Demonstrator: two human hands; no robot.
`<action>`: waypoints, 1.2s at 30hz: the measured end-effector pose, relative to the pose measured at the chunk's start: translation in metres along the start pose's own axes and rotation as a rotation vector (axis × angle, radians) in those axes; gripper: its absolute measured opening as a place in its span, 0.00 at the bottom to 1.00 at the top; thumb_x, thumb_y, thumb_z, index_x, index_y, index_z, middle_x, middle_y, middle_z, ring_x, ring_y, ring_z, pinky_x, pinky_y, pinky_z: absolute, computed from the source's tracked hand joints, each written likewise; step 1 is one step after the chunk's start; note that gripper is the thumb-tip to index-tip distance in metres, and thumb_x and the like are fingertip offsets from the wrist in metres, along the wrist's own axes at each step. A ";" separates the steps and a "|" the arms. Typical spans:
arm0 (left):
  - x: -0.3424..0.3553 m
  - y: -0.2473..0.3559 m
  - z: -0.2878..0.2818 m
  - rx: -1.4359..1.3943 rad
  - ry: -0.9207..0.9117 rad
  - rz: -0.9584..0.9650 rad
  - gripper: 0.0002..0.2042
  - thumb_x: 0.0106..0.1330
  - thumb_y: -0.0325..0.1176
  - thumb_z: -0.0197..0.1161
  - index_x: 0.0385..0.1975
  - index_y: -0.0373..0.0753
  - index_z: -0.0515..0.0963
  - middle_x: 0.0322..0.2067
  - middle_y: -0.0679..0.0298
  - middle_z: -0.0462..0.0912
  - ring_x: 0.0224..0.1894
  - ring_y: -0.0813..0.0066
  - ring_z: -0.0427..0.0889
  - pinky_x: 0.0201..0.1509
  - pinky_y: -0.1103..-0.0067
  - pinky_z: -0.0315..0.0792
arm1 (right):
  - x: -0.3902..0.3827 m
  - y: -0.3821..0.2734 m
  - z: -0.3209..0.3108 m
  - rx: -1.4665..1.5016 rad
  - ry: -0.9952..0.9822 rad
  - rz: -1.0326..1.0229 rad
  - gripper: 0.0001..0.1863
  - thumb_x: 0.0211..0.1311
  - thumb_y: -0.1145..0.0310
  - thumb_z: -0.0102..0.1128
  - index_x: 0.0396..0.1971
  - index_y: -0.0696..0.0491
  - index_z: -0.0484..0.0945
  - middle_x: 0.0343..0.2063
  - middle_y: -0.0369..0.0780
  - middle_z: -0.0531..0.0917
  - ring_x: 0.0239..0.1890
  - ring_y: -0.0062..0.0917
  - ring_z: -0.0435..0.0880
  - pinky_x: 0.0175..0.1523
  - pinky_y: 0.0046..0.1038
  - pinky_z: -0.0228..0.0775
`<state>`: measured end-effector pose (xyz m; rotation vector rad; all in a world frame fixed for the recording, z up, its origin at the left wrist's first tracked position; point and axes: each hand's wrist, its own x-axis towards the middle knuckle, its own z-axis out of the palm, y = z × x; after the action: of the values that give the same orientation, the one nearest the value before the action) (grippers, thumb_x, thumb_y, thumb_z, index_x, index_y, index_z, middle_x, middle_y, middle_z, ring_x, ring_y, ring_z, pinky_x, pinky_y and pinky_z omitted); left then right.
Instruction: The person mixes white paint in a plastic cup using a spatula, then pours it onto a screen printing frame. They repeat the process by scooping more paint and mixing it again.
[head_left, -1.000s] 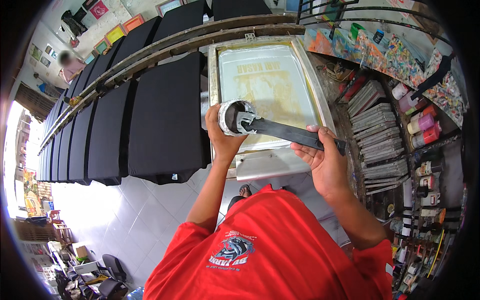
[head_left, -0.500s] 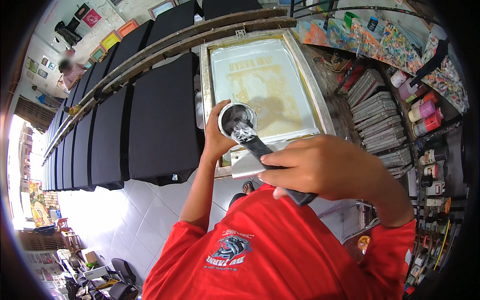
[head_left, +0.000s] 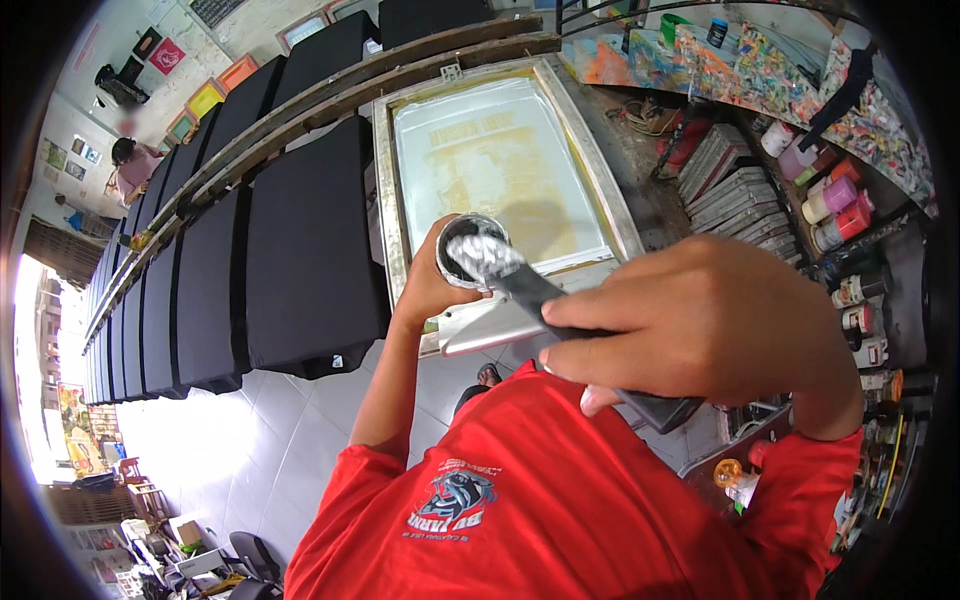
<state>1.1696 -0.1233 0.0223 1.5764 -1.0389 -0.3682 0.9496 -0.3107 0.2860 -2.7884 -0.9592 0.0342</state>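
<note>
My left hand [head_left: 430, 280] is wrapped around a round tub [head_left: 505, 235], its mouth tilted toward me. The tub's inside looks dark, with white smears on the wall and rim. A black spatula [head_left: 530, 290] is pinched between the fingers and thumb of my right hand [head_left: 690, 320]. White paste [head_left: 485, 257] coats the spatula's far end, which is over the tub's mouth; whether it touches the rim I cannot tell. Beneath both hands lies a framed printing screen [head_left: 388, 200], with a faint yellowish design and white paste along its mesh edges.
Black fabric-covered boards [head_left: 315, 240] stand in rows at the left along a wooden rail [head_left: 300, 115]. A pale metal-looking strip [head_left: 490, 332] lies at the screen's near end. Stacked frames [head_left: 740, 205] and paint tubs [head_left: 830, 200] are at the right. Another person [head_left: 135, 170] is far left.
My right hand has come up and slightly right, lifting the spatula so its paste-covered end shows above the tub's mouth. The left hand still holds the tub. The whole view has shifted a little.
</note>
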 end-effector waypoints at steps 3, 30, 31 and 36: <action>0.006 0.015 0.021 -0.124 -0.003 -0.054 0.49 0.29 0.30 0.82 0.60 0.34 0.65 0.51 0.60 0.76 0.54 0.70 0.75 0.61 0.74 0.67 | -0.008 0.009 0.012 0.060 0.084 0.041 0.09 0.52 0.67 0.64 0.34 0.53 0.79 0.32 0.41 0.81 0.35 0.35 0.84 0.38 0.33 0.77; -0.177 0.007 0.284 -0.491 -0.961 -0.130 0.42 0.39 0.29 0.82 0.57 0.37 0.64 0.48 0.63 0.76 0.49 0.72 0.77 0.55 0.74 0.71 | -0.103 -0.313 0.212 0.433 0.920 1.415 0.39 0.45 0.54 0.75 0.59 0.54 0.71 0.39 0.46 0.83 0.39 0.39 0.84 0.47 0.36 0.75; -0.197 0.018 0.297 -0.502 -1.024 -0.151 0.42 0.39 0.29 0.82 0.57 0.37 0.64 0.48 0.63 0.76 0.49 0.72 0.77 0.55 0.74 0.71 | -0.104 -0.333 0.238 0.422 0.960 1.481 0.45 0.45 0.55 0.76 0.65 0.53 0.65 0.47 0.47 0.80 0.41 0.38 0.84 0.48 0.34 0.75; -0.275 0.045 0.365 -0.543 -1.166 0.088 0.40 0.41 0.30 0.81 0.55 0.37 0.64 0.47 0.62 0.75 0.49 0.71 0.76 0.56 0.73 0.70 | -0.124 -0.450 0.296 0.638 1.366 1.697 0.49 0.49 0.62 0.75 0.69 0.51 0.56 0.59 0.47 0.73 0.47 0.32 0.83 0.48 0.32 0.76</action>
<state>0.7354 -0.1386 -0.1267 0.7333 -1.6564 -1.4702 0.5534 0.0120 0.0754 -1.4800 1.3765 -0.8929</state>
